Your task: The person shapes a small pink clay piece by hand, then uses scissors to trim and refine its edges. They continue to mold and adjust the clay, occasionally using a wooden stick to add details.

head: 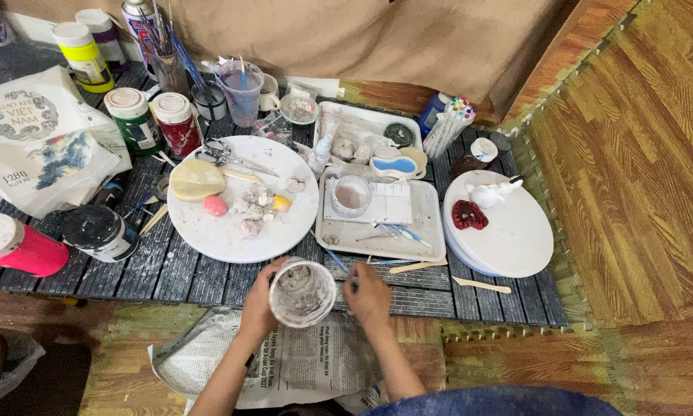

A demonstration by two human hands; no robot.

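- Our left hand (258, 304) wraps round the side of a small white cup (302, 293), its grip closed on the wall, and holds it just off the near edge of the low slatted bench (169, 270), above a sheet of newspaper (300, 362) on the floor.
- Our right hand (368, 296) pinches a thin blue-handled brush (336, 260), whose handle slants up toward the rectangular tray (431, 231); the tip points at the cup's rim, though we cannot tell whether it touches the greyish stuff inside.
- To stir or load well, we judge it best to keep the cup tilted toward us so we see its bottom, and to work the brush tip in small circles along the wall.
- We should brace the cup hand against the bench edge so it does not wobble.
- The round white plate (208, 231) with lumps of clay (196, 179) sits just beyond the cup, so drips should fall on the newspaper, not there.
- A second round board (516, 239) with a red piece (469, 215) lies well to the right.
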